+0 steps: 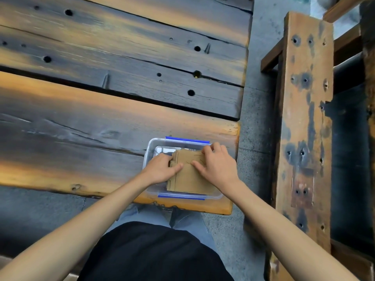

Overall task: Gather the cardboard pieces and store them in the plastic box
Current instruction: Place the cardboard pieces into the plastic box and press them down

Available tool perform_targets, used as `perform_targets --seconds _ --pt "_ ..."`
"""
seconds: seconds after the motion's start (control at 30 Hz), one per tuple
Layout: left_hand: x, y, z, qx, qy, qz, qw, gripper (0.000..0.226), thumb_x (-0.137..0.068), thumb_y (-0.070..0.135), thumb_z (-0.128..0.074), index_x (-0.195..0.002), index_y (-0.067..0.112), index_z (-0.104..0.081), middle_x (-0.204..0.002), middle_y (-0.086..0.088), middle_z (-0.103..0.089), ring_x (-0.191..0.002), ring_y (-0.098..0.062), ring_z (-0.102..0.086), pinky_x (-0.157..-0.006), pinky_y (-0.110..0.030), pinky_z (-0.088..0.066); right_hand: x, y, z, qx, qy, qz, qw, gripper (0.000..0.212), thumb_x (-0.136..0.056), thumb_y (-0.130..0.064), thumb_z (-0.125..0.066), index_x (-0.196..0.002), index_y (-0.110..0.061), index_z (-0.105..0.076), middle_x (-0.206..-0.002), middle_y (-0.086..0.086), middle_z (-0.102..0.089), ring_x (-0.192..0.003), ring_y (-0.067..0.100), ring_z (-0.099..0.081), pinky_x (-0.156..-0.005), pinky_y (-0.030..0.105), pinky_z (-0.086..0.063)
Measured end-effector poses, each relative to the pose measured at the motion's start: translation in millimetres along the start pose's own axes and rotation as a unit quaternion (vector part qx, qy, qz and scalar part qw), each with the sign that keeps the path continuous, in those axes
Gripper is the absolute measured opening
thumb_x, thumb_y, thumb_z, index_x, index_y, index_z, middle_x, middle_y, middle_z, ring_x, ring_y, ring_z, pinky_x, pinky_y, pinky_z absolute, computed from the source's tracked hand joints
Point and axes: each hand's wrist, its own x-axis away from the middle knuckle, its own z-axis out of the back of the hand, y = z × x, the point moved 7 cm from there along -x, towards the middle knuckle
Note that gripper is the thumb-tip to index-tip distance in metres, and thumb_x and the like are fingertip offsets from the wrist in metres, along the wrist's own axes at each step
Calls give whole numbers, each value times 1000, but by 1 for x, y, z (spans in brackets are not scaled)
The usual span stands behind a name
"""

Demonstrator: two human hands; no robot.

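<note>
A clear plastic box with blue clips on its far and near sides sits at the near right corner of the wooden table. A stack of brown cardboard pieces lies inside it, slightly fanned out. My left hand grips the stack's left edge, thumb on top. My right hand rests on the stack's far right part, fingers curled over its far edge and thumb pressed flat on top. Both hands hide parts of the stack.
The table is made of dark, scorched planks with holes and gaps. A wooden bench stands to the right across a strip of grey floor. The box sits close to the table's near edge.
</note>
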Motion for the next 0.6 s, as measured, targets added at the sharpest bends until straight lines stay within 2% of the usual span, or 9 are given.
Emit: perform_targets --seconds 0.13,0.2,0.3,0.4,0.5,0.6 --pt "1 1 -1 8 -2 1 1000 35 -96 41 -60 -109 12 -75 -72 1 -62 -68 -12 -57 -58 -28 -39 2 -5 2 27 22 32 999 54 -93 -59 -54 -123 -14 -60 -120 9 -59 -111 30 -51 -86 40 -46" --pt "1 1 -2 11 -4 5 1000 34 -95 42 -61 -106 13 -75 -69 2 -61 -65 -11 -55 -56 -27 -38 1 -10 2 23 22 68 997 60 -91 -58 -54 -132 -14 -58 -125 9 -61 -117 29 -50 -94 41 -43" --pt "-1 3 -3 7 -6 14 1000 38 -94 45 -63 -101 9 -74 -71 2 -62 -66 -12 -56 -56 -26 -40 -7 -17 -5 -9 -44 121 992 81 -90 -62 -54 -152 -12 -41 -147 8 -55 -135 27 -45 -107 42 -43" --pt "-5 7 -4 -5 -21 10 1000 39 -91 46 -66 -102 9 -73 -86 -5 -69 -78 -17 -61 -66 -30 -47 -19 -20 -15 5 -116 132 984 99 -84 -70 -59 -157 -9 -31 -156 11 -47 -142 30 -43 -116 41 -35" --pt "-8 10 -6 18 -39 -10 999 34 -87 42 -71 -104 13 -74 -93 -4 -73 -87 -19 -67 -76 -35 -55 -29 -20 -27 -12 -176 116 978 108 -72 -76 -69 -151 -9 -38 -148 13 -54 -136 32 -49 -115 41 -37" --pt "-9 5 -6 50 -46 -22 997 26 -83 39 -76 -103 21 -74 -90 6 -73 -82 -8 -67 -72 -29 -52 -38 -18 -33 -43 -208 118 970 107 -65 -78 -75 -145 -12 -46 -139 10 -61 -126 30 -56 -109 41 -44"
